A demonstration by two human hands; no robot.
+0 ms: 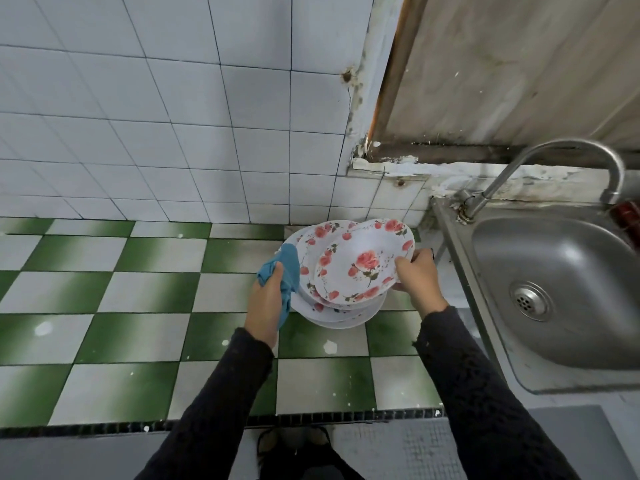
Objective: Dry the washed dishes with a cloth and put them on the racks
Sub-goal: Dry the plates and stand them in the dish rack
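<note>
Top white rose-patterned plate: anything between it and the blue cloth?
Nothing visible. The left hand grips the blue cloth at the plate stack's left rim; the right hand holds the top white rose-patterned plate tilted.

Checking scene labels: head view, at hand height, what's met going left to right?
Cloth → plates → right hand → sink. The left hand overlaps the cloth, so it is left out.

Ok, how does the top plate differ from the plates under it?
The top plate is tilted, its rim gripped by the right hand; the plates under it lie flatter. The top plate shows its whole face; the plates under it show mostly rims. All are white with pink roses.
</note>
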